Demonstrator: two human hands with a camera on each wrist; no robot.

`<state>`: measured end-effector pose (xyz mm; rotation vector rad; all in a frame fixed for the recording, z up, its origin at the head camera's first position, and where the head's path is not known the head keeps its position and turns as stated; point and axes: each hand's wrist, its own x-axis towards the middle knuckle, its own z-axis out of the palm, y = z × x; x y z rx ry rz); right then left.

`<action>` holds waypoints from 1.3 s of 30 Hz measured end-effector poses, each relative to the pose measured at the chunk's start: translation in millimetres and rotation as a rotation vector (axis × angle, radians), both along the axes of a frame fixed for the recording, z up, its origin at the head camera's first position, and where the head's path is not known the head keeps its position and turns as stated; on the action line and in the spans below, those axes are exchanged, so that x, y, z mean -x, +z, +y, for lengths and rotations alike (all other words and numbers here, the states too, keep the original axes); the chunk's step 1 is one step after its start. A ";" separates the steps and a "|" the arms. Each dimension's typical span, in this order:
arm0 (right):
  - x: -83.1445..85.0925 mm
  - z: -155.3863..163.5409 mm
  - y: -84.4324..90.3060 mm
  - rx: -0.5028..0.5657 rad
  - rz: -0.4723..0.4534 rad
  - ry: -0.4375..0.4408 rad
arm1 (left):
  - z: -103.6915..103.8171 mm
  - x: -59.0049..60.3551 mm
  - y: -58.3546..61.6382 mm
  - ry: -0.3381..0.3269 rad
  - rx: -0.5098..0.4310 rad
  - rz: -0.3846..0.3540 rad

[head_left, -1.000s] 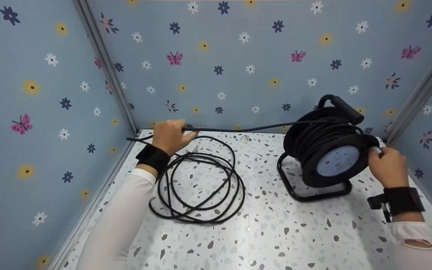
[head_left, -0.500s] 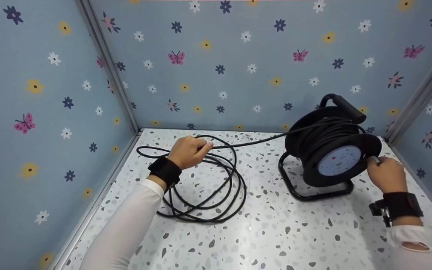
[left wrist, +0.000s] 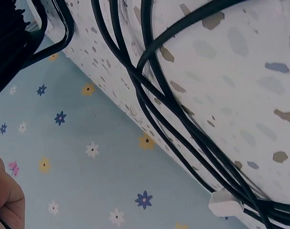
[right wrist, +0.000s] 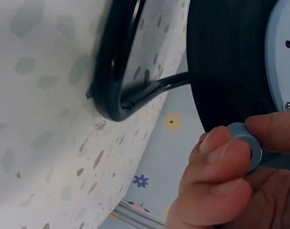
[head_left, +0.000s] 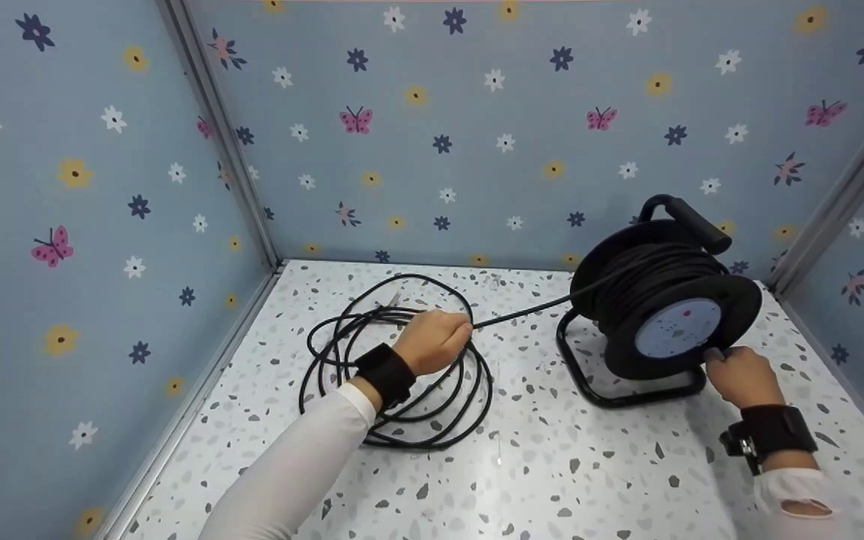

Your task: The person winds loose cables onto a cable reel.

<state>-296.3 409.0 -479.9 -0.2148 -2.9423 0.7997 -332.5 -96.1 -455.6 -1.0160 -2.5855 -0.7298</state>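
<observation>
Table [head_left: 552,480]: white speckled top, walled on three sides by blue flowered panels [head_left: 477,112].

Cable reel [head_left: 664,300]: black drum on a black tube stand, right rear of the table, carry handle at top, pale blue face plate toward the person. Most of the drum is wound with cable.

Loose cable [head_left: 402,375]: black, lying in several overlapping loops on the table left of centre; one strand runs from the loops across to the drum. A small white clip [left wrist: 224,202] sits among the strands in the left wrist view.

Left hand [head_left: 436,339]: over the right edge of the loops, fingers curled round the strand where it leaves for the drum.

Right hand [head_left: 736,373]: at the lower front rim of the drum. In the right wrist view its fingers [right wrist: 221,152] and thumb pinch a small pale blue knob [right wrist: 243,143] on the drum face.

Step in hand, as judged: winding the loose cable onto the drum, crank low in its turn, left hand feeding.

Next move, as judged: carry the knob round and up while the left hand lets the strand slide under light tension, lest the loops snag.
</observation>
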 end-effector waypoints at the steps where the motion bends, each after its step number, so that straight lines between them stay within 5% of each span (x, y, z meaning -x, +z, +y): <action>1: 0.0 -1.8 -2.2 -0.012 0.007 0.003 | 4.3 -0.2 -1.5 0.004 -0.002 0.002; 13: -6.2 -33.2 -24.5 -0.042 0.002 0.074 | 53.3 -2.7 -13.0 0.026 -0.066 -0.013; 23: -9.4 -57.0 -32.1 -0.052 -0.058 0.138 | 101.8 -10.5 -22.1 0.073 -0.154 -0.178; 32: -8.2 -64.1 -30.3 -0.079 -0.052 0.177 | 118.8 -14.0 -32.3 0.001 -0.256 -0.463; 39: -10.0 -79.3 -28.7 -0.076 -0.120 0.240 | 129.3 -11.6 -30.7 -0.077 -0.310 -0.482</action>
